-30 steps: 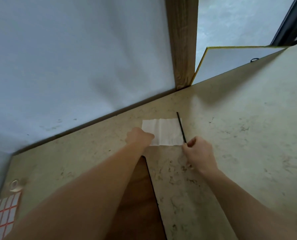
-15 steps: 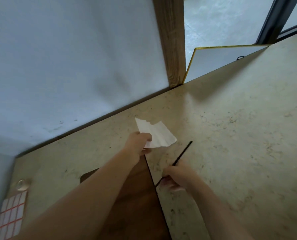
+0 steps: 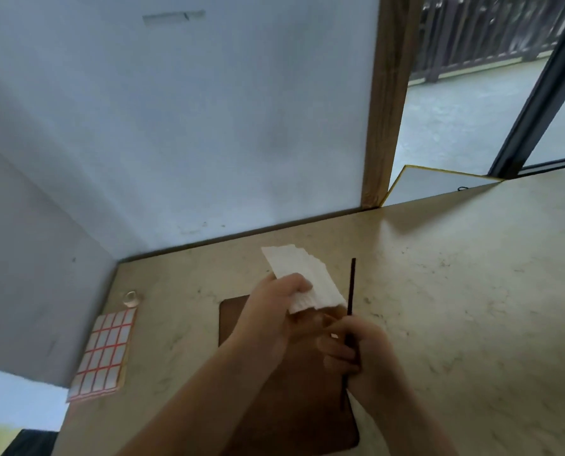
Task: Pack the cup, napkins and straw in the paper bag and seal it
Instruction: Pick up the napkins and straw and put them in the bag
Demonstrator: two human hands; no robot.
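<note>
Napkins [image 3: 302,280] and straw [image 3: 351,287] held above brown bag [image 3: 294,406], beside sticker sheet [image 3: 105,352].

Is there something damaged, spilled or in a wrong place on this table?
Nothing stands out. The left hand holds the white napkins, the right hand grips the black straw, both above the flat brown paper bag. No cup is in view.

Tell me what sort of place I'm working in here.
Likely a packing counter by a doorway to a terrace: a speckled countertop against a white wall, a sticker sheet, and outdoor railings visible beyond.
</note>
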